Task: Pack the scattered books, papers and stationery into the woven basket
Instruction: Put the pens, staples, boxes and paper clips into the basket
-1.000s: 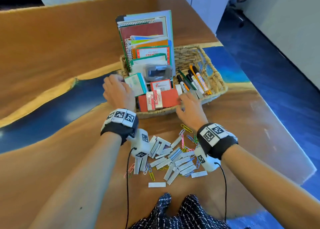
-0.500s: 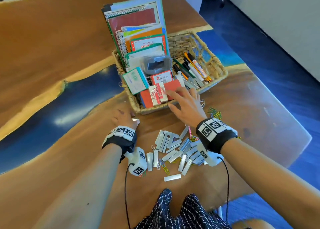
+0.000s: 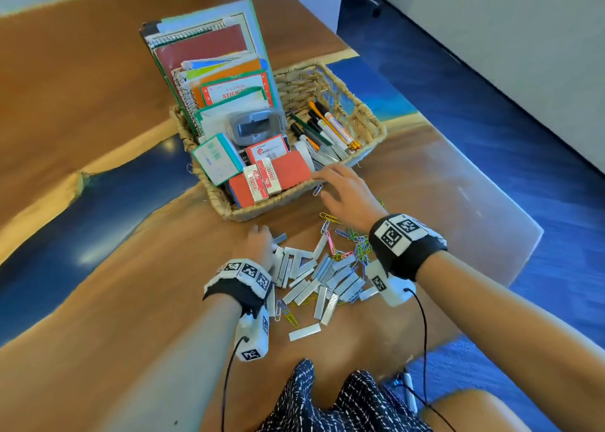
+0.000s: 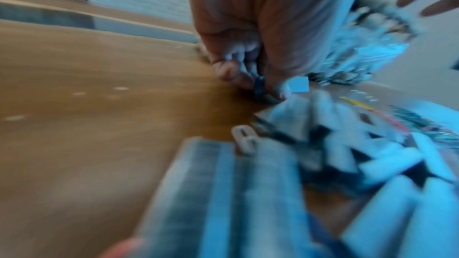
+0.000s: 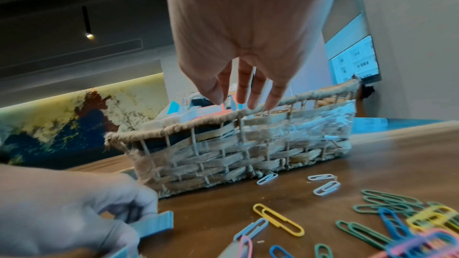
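The woven basket (image 3: pixel 371 120) stands mid-table, packed with upright notebooks (image 3: pixel 203 48), pens (image 3: pixel 330 130), eraser boxes (image 3: pixel 262 181) and a stapler (image 3: pixel 253 127). In front of it lies a pile of silver staple strips (image 3: pixel 322 278) and coloured paper clips (image 3: pixel 355 245). My left hand (image 3: pixel 262 237) is down at the pile's far left corner, and its curled fingers (image 4: pixel 229 72) pinch one staple strip (image 5: pixel 155 225). My right hand (image 3: pixel 327 178) hovers at the basket's (image 5: pixel 236 154) near rim. Its fingers (image 5: pixel 244 85) are straight and hold nothing.
Loose paper clips (image 5: pixel 278 220) lie scattered on the wood between my right wrist and the basket. The table's right edge (image 3: pixel 510 261) drops to a blue floor. The brown and blue table top (image 3: pixel 98 202) stretches away to the left of the basket.
My left hand came back from the basket's left side to the staple pile and took hold of a strip. My right hand drew back from the red box to the rim.
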The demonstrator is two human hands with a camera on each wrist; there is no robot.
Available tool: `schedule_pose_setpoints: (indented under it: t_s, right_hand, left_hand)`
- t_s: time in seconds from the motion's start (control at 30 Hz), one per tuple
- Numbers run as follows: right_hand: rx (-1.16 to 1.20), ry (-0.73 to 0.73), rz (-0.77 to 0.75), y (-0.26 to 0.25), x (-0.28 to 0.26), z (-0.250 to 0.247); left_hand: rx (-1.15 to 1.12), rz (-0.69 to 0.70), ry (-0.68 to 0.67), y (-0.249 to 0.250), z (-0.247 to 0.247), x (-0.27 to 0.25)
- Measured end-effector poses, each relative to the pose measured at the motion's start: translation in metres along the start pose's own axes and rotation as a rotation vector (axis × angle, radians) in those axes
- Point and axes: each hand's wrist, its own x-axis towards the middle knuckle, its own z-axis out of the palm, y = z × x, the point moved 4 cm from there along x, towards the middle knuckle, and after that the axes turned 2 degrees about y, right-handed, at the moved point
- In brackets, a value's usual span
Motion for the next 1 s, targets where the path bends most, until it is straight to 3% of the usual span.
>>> schedule_pose_setpoints:
  t_s: [0.13, 0.33, 0.47, 0.6, 0.73, 1.0]
  right_hand:
    - [0.03, -0.035, 0.098, 0.017, -0.009, -0.015]
    - [0.011, -0.173, 0.146, 0.039, -0.012, -0.034]
    - [0.031, -0.107, 0.139, 0.046, 0.001, -0.051]
    - [0.005, -0.008, 0.132, 0.054, 0.028, -0.069]
    - [-0.037, 0.051, 0.243, 0.071, 0.06, -0.078]
    - [-0.239, 0.021, 0.305, 0.085, 0.097, -0.063]
  left_hand:
    - [0.051, 0.14, -0.013, 0.048, -0.012, -0.011]
    - [-0.09, 0.316, 0.127, 0.113, -0.059, -0.004]
    - [-0.213, 0.379, 0.174, 0.138, -0.086, 0.015]
    - [-0.302, 0.33, 0.28, 0.146, -0.112, 0.034]
    - [-0.408, 0.184, 0.37, 0.142, -0.125, 0.056]
    - [-0.204, 0.081, 0.14, 0.154, -0.105, 0.093]
